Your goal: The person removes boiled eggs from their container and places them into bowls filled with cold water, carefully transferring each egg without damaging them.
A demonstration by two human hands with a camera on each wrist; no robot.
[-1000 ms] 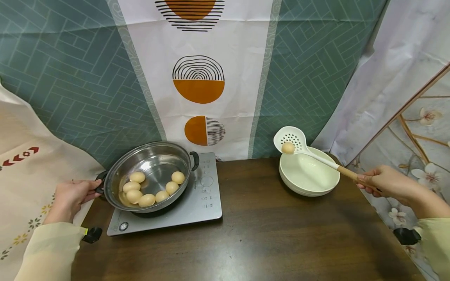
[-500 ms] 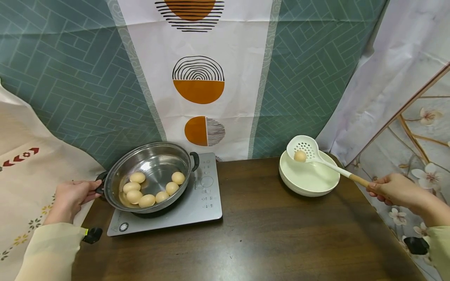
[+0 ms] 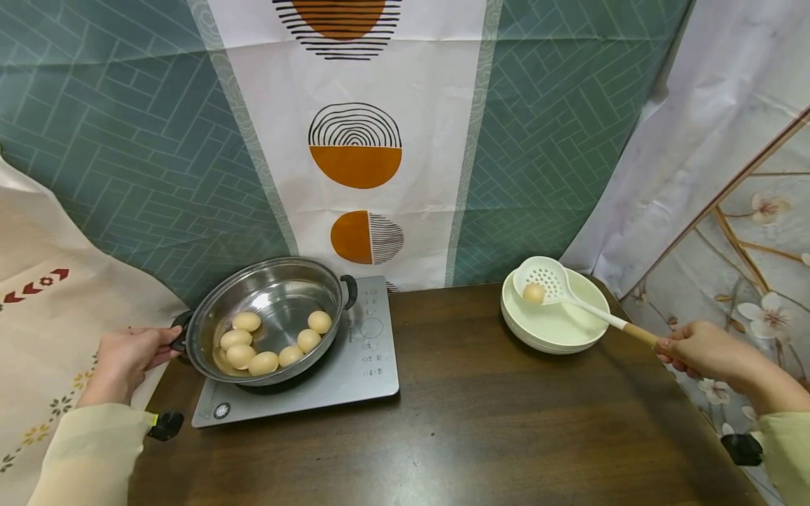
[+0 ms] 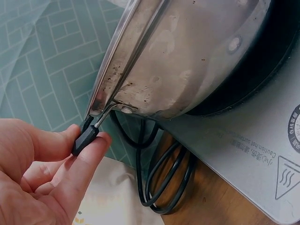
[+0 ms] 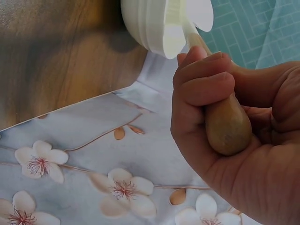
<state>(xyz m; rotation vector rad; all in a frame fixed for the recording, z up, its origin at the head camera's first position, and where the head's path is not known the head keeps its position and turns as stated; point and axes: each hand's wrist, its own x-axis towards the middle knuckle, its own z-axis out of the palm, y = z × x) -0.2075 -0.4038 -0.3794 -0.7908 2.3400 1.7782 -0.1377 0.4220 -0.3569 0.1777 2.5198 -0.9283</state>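
Note:
On the left, my left hand (image 3: 129,355) pinches the black side handle (image 4: 86,140) of a steel pot (image 3: 209,358) between thumb and fingers. Several pale brown eggs (image 3: 262,363) lie along the near side of the pot's floor. My right hand (image 3: 711,355) grips the wooden handle (image 5: 228,124) of a white slotted ladle (image 3: 579,303). The ladle's perforated head, with one egg (image 3: 534,293) in it, is over the left part of a pale green bowl (image 3: 557,344). From the head view I cannot tell whether the ladle touches the bowl.
The pot stands tilted on a silver induction cooktop (image 3: 373,379). A black cable (image 4: 173,187) hangs in loops by the cooktop's edge. Dark wooden table (image 3: 455,422) lies between cooktop and bowl. Patterned cloths (image 3: 405,161) hang behind and at both sides.
My right hand has moved the ladle with its egg to the right and down, from the bowl's far left rim to over its inside. The left hand and pot stay put.

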